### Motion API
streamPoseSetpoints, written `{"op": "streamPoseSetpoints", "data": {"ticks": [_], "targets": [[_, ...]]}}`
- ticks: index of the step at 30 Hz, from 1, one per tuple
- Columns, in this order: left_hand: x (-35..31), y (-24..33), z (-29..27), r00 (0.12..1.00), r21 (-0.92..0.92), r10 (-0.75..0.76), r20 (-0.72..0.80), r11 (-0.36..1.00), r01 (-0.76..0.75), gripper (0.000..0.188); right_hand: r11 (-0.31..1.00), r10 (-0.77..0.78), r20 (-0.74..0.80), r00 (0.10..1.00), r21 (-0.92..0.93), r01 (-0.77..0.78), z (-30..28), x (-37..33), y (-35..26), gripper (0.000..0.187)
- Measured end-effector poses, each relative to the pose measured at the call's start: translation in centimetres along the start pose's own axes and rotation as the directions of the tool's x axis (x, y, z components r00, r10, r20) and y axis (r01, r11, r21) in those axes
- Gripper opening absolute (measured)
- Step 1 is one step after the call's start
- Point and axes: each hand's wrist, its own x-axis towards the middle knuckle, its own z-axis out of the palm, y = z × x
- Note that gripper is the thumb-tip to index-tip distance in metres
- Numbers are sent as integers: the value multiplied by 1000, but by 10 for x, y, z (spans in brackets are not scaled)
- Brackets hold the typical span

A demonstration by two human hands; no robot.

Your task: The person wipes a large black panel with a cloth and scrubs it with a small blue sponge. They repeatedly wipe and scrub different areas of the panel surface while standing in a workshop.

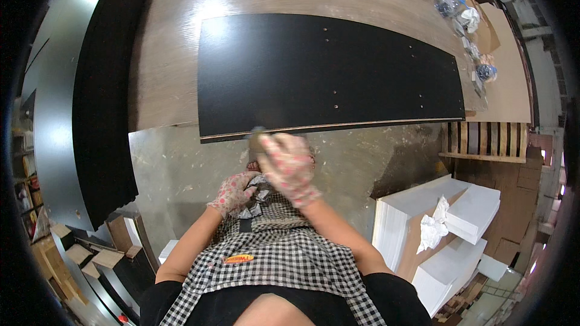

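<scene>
A black panel [266,72] with several small drilled holes lies on the wood-grained table, its near edge showing a pale brown strip. My right hand [287,166], in a pink-dotted glove and blurred by motion, is closed round a small greyish-brown piece [257,145] at that near edge. Blur hides what kind of piece it is. Lower and to the left, my left hand [232,193], gloved alike, curls its fingers at crumpled shiny grey material [260,192] in front of my checked apron [284,259]. I cannot tell exactly what that material is.
Long black boards [109,84] are stacked along the left. White panels [411,199] with a crumpled white sheet [434,226] stand at the lower right. Plastic bags and small parts [465,18] line the table's far right, above a slatted wooden pallet [486,140].
</scene>
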Motion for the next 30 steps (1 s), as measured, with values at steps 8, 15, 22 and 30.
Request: {"op": "streamPoseSetpoints", "data": {"ticks": [8, 15, 22, 30], "targets": [[43, 25, 7, 983, 171, -63, 171, 985, 33, 40, 927, 263, -196, 945, -219, -304, -110, -35, 81, 48], [97, 100, 46, 981, 90, -11, 193, 996, -6, 48, 950, 232, -266, 935, -145, -277, -133, -62, 156, 51], [176, 237, 127, 924, 57, 74, 376, 993, -103, 61, 858, 321, -395, 861, -263, -441, -287, -113, 354, 47], [223, 337, 186, 912, 157, 23, 409, 983, -95, 60, 766, 373, -392, 841, -382, -517, -419, -124, 484, 38]]}}
